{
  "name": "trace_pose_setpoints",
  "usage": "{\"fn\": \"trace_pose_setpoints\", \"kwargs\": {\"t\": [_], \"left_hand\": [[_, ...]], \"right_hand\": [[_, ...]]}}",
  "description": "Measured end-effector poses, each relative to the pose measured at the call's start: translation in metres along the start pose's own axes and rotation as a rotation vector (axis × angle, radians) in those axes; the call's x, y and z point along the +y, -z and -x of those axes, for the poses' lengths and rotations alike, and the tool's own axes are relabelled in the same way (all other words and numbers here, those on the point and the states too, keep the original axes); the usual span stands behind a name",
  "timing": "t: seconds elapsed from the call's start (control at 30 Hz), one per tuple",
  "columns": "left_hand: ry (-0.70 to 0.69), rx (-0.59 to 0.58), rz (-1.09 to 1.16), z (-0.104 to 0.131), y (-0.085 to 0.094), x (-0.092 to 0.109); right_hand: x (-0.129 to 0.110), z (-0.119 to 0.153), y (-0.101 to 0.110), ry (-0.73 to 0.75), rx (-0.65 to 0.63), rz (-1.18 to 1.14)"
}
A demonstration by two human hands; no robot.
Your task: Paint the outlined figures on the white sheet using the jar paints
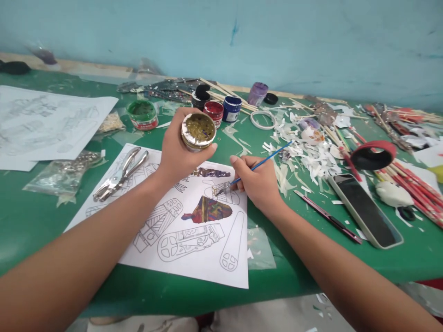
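Observation:
My left hand (178,147) is wrapped round an open jar of gold-brown paint (198,129), tilted so its inside shows, above the top of a white sheet (204,256). The sheet carries line drawings, two of them painted in dark mixed colours. Between thumb and fingers my right hand (258,182) pinches a thin blue paintbrush (265,161); its tip meets a small drawing (224,192) with some gold on it. A silver hole punch (121,174) lies on the sheet's upper left.
Open green (142,115), red (213,112) and blue (231,108) paint jars stand behind my hands. Paper scraps (314,157), a phone (367,211), a cutter knife (328,216) and a tape roll (373,155) lie right. Printed sheets (44,124) and a plastic bag (64,175) lie left.

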State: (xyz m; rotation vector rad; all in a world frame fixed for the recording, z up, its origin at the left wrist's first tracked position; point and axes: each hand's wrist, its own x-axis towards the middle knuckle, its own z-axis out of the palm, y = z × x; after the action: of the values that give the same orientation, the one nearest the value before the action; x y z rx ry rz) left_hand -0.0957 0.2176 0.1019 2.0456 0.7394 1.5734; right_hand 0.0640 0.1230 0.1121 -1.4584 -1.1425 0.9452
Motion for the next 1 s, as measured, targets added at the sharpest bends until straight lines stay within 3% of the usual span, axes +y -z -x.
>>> {"fn": "trace_pose_setpoints", "kwargs": {"t": [1.0], "left_hand": [[0.019,0.021,0.036,0.0002,-0.0004,-0.0016]], "right_hand": [[-0.0005,0.0003,0.0005,0.019,-0.007,0.02]]}}
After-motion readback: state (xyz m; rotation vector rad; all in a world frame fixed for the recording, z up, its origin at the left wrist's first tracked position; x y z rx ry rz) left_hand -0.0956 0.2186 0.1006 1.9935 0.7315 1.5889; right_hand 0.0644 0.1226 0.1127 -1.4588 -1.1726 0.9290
